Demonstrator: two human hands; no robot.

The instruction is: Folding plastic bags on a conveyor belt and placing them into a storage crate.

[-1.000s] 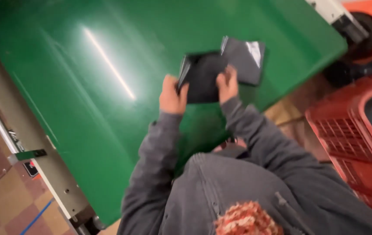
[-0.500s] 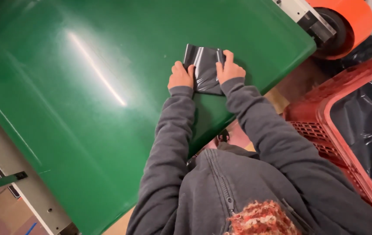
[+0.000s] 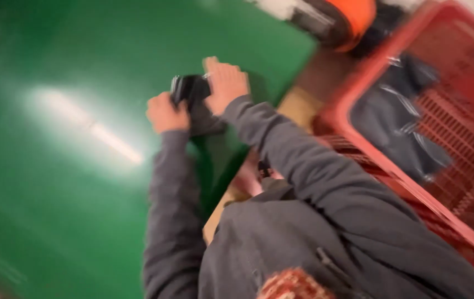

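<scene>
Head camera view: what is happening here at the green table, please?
A person in a grey sweater works at a shiny green table. The left hand and the right hand both hold a dark folded plastic bag on its surface. To the right stands a red plastic mesh crate with similar dark bags inside. The picture is blurred.

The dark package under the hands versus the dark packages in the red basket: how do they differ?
The dark package lies on the green table, gripped by the left hand and right hand; the dark packages lie untouched inside the red basket. The first is a single small folded piece; the others form a larger loose heap. Both look like dark glossy plastic, though the picture is blurred.
</scene>
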